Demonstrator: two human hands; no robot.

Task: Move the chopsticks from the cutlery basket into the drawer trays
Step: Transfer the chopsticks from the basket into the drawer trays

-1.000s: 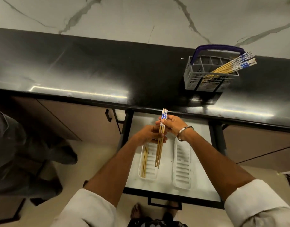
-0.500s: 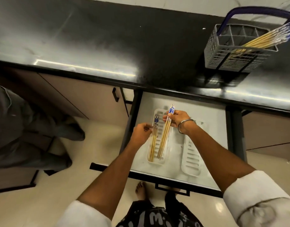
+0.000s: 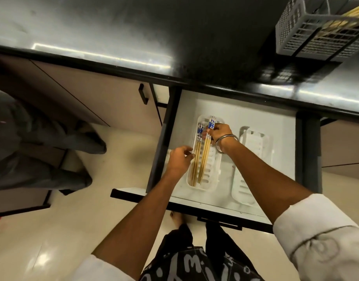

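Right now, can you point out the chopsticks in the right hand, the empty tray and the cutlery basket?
held chopsticks (image 3: 205, 159), head view, middle of the wooden shafts.
empty tray (image 3: 253, 142), head view, slotted floor near its far end.
cutlery basket (image 3: 292, 33), head view, grey mesh front wall.

Dim scene; overhead glare streaks on black countertop (image 3: 174, 33); wide-angle bending at edges; slight motion blur

Counter (image 3: 134, 27), black and glossy: I log one grey basket (image 3: 308, 37) at its far right (cut off by the frame edge). Open drawer (image 3: 276, 138) below it, white floor: I count two white slotted trays side by side, left tray (image 3: 212, 179) and right tray (image 3: 255, 142).
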